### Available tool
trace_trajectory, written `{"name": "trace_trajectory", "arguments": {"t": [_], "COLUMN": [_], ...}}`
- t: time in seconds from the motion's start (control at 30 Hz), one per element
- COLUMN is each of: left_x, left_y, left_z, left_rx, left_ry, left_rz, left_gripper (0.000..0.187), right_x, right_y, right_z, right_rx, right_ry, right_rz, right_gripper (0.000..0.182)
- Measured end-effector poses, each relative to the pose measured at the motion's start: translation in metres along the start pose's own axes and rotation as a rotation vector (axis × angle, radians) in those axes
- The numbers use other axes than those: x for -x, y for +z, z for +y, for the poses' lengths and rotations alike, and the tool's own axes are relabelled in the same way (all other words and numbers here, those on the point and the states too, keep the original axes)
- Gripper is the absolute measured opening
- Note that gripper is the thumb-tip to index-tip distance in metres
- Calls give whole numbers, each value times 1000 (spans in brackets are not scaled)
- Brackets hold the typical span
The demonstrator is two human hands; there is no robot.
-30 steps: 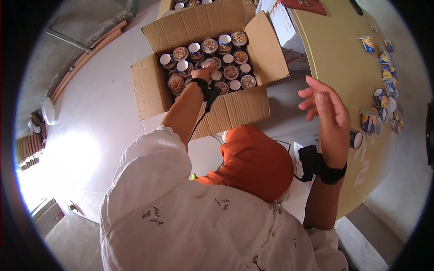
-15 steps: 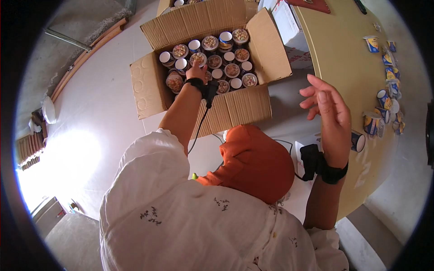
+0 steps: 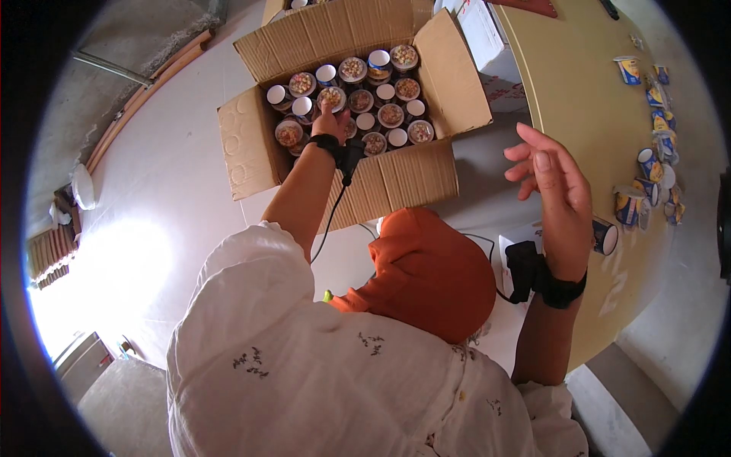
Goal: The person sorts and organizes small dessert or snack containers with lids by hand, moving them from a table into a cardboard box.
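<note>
My left hand [image 3: 329, 126] reaches into an open cardboard box [image 3: 396, 179] full of cups. Its fingers are around the near side of a clear-lidded cup [image 3: 331, 99] with colourful bits under the lid. White-topped cups, such as this one [image 3: 303, 107], stand beside it. My right hand [image 3: 550, 171] is raised near the table edge, fingers apart, holding nothing. Just past its wrist a dark cup [image 3: 604, 237] lies on its side on the table.
The yellowish table [image 3: 571, 84] runs along the right, with several blue and yellow cups [image 3: 628, 206] near its far edge. A white carton [image 3: 487, 46] stands between box and table. Orange cloth [image 3: 434, 274] lies before my body.
The camera view has shifted very slightly. My left hand stays at the same lidded cup, and my right hand has hardly moved.
</note>
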State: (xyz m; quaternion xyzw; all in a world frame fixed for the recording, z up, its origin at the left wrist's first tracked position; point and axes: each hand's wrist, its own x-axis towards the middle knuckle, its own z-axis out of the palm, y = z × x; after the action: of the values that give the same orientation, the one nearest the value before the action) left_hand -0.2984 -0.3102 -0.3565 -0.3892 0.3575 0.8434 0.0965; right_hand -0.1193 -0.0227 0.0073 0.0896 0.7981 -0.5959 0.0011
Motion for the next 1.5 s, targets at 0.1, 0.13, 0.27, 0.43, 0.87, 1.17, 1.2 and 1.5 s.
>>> {"name": "trace_trajectory", "arguments": {"t": [0.1, 0.13, 0.27, 0.43, 0.87, 1.17, 1.2, 1.5], "left_x": [-1, -1, -6, 9, 142, 325, 342, 512], "left_y": [2, 3, 4, 8, 44, 137, 141, 185], "left_z": [-1, -1, 1, 7, 20, 41, 42, 40], "left_rx": [69, 96, 88, 6, -423, -421, -439, -415], "left_ry": [4, 9, -64, -32, 171, 16, 7, -191], "left_rz": [3, 6, 40, 5, -356, -788, -812, -1182], "left_gripper": [50, 53, 56, 56, 21, 29, 29, 30], "right_x": [-1, -1, 0, 1, 47, 130, 143, 242], "right_y": [-2, -3, -4, -3, -38, -70, -75, -117], "right_z": [2, 3, 4, 2, -3, -7, -7, -6], "right_rx": [5, 11, 14, 16, -92, -192, -196, -162], "right_ry": [-4, -8, -5, -3, -51, -111, -114, -133], "right_rz": [3, 6, 10, 3, 44, 234, 264, 426], "right_gripper": [31, 31, 32, 32, 32, 32, 32, 30]}}
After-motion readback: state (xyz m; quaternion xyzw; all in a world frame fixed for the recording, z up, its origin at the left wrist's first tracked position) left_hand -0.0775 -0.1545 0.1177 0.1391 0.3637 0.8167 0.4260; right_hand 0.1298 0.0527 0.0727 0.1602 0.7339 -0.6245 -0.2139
